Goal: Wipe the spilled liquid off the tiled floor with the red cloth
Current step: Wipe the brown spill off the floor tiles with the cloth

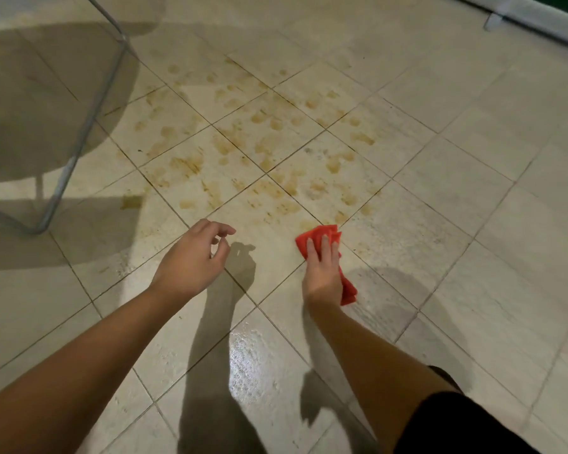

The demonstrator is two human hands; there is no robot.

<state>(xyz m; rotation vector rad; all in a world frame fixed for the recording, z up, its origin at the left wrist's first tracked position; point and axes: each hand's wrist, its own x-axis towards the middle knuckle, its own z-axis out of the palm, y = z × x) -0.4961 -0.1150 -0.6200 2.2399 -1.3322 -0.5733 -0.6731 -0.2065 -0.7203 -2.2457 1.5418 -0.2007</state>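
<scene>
Brown spilled liquid point(263, 142) lies in many smears and blotches across several beige floor tiles point(440, 224) ahead of me. My right hand point(322, 270) presses flat on the folded red cloth point(320, 235), which rests on the floor at the near edge of the spill. The cloth sticks out past my fingertips and beside my wrist. My left hand point(194, 257) hovers above the floor to the left of the cloth, fingers loosely curled and apart, holding nothing.
A grey metal chair frame point(79, 139) stands at the left with its round seat shadow on the tiles. A white baseboard point(538, 18) runs along the top right. A wet glossy patch point(250, 358) shines between my arms.
</scene>
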